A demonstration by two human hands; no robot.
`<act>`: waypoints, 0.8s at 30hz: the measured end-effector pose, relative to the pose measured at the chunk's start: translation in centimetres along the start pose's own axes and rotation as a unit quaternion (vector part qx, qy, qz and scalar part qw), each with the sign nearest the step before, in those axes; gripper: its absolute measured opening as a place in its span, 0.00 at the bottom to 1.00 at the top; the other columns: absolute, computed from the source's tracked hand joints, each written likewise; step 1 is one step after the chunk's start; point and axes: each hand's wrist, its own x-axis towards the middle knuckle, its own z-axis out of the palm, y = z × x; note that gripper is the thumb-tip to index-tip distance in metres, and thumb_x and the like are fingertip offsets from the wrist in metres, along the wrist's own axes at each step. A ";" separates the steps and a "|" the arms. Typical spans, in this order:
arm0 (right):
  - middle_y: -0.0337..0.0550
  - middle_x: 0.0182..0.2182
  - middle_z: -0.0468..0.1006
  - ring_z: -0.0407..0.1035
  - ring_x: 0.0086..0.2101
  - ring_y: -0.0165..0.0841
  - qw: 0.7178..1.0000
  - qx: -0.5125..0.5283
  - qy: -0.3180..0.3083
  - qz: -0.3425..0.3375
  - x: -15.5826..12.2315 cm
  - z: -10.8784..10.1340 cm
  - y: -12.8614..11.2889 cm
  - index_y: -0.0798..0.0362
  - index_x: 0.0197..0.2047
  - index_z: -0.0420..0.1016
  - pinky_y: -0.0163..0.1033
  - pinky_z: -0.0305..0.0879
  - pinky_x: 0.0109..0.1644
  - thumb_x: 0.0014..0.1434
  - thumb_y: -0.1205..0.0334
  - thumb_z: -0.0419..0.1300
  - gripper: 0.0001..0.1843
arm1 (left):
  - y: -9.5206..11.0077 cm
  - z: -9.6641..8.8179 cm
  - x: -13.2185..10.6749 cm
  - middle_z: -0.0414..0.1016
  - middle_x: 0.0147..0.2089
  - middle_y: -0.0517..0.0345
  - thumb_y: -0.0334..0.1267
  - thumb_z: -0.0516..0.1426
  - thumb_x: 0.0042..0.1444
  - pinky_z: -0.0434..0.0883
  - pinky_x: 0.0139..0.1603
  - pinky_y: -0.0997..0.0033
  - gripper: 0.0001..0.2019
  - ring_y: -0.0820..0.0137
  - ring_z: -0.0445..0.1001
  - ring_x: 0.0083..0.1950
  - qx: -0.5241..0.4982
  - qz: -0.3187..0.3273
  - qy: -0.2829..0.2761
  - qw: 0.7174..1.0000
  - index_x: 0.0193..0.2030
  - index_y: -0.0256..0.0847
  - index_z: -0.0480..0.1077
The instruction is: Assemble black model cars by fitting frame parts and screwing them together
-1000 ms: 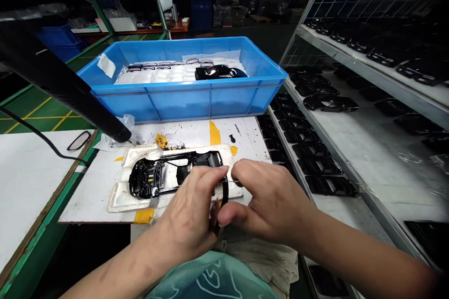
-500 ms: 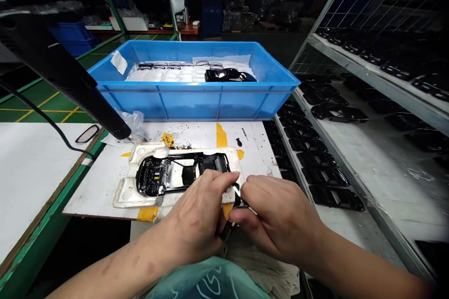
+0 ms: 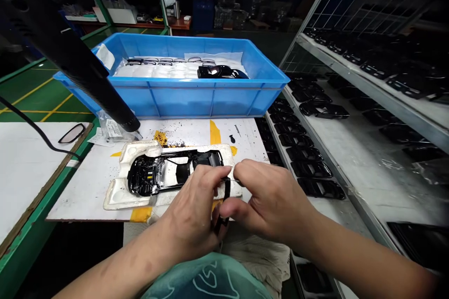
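Note:
My left hand [image 3: 194, 208] is closed round a narrow, curved black plastic part [image 3: 226, 191], mostly hidden by the fingers. Just right of it, my right hand [image 3: 271, 198] has curled fingers, its thumb close to the black part; a small dark sliver shows at its fingertips, too little to name. Behind the hands, a glossy black model car body [image 3: 145, 175] lies in a white foam cradle [image 3: 119, 196], its right end partly covered by my left hand.
A black electric screwdriver [image 3: 98, 81] slants down at the left above a plastic bag [image 3: 112, 126]. Beyond the cradle stands a blue bin [image 3: 182, 100] holding black frames and a car body. Racks [image 3: 368, 182] of black car bodies stand at the right. A person's hands show at top left.
The view has shifted a little, so the bench and bin sit further left. Between my hands, the black part has turned and shows more of its length.

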 end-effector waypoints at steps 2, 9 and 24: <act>0.36 0.21 0.62 0.56 0.22 0.30 0.999 -0.005 -0.033 -0.017 0.1 0.0 -0.2 0.53 0.26 0.63 0.39 0.46 0.27 0.73 0.40 0.37 0.33 | -0.1 0.1 -0.2 0.61 0.49 0.49 0.23 0.54 0.50 0.69 0.46 0.68 0.36 0.67 0.62 0.46 -0.007 -0.005 -0.004 1.000 0.66 0.32 0.49; 0.37 0.22 0.65 0.59 0.23 0.31 0.999 -0.001 -0.038 0.007 0.8 0.2 -0.6 0.53 0.29 0.67 0.39 0.46 0.27 0.71 0.35 0.38 0.35 | -0.6 -0.5 -0.7 0.61 0.50 0.47 0.22 0.54 0.48 0.70 0.49 0.64 0.39 0.64 0.64 0.49 0.000 -0.027 -0.008 1.000 0.68 0.36 0.47; 0.36 0.29 0.66 0.58 0.27 0.29 0.978 0.088 -0.157 -0.103 2.6 -3.0 0.7 0.53 0.37 0.70 0.38 0.48 0.30 0.70 0.64 0.53 0.09 | -1.5 -2.3 -1.5 0.53 0.68 0.40 0.47 0.71 0.45 0.69 0.64 0.54 0.59 0.57 0.66 0.63 -0.136 -0.125 -0.013 0.983 0.73 0.49 0.34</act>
